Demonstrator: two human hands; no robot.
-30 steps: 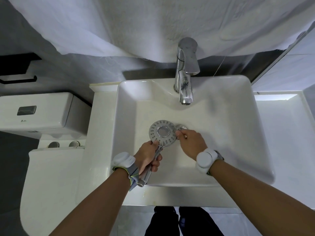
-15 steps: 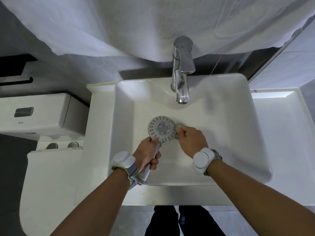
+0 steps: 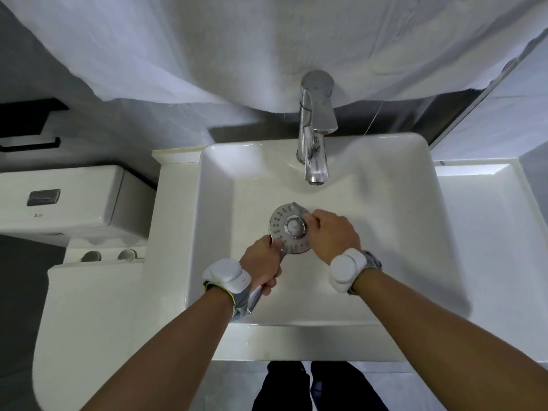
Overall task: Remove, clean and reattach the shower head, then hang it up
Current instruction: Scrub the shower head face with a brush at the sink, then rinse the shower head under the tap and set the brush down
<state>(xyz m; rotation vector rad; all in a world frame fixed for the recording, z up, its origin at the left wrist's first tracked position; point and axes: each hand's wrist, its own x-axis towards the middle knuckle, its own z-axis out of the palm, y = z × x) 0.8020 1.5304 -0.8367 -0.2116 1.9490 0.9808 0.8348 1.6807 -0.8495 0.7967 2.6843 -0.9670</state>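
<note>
White porcelain takes up most of the view: a square sink (image 3: 409, 232) set in a pale counter (image 3: 489, 232), with a toilet tank (image 3: 74, 200) off to the left and a big white cloth (image 3: 237, 48) hanging across the wall above. A chrome tap (image 3: 315, 129) stands at the back rim, its spout over the bowl; no water shows.

Over the middle of the bowl, below the spout, is the shower head (image 3: 280, 225), detached from any hose that can be seen and turned face up, so the ring of nozzle holes and the shiny centre disc look at the camera. The left hand (image 3: 262, 264) is wrapped round its handle, thumb up by the lower edge of the face. The right hand (image 3: 333, 232) lies against the right side of the face with its fingers curled; its fingertips meet the rim, but whether they pinch it or only rub it I cannot tell. Both wrists wear white bands.

This looks like the cleaning step, with removal done and reattaching and hanging left. The next move likely calls for a firm left-hand hold while the right works round the nozzles, and perhaps for opening the tap to rinse.
</note>
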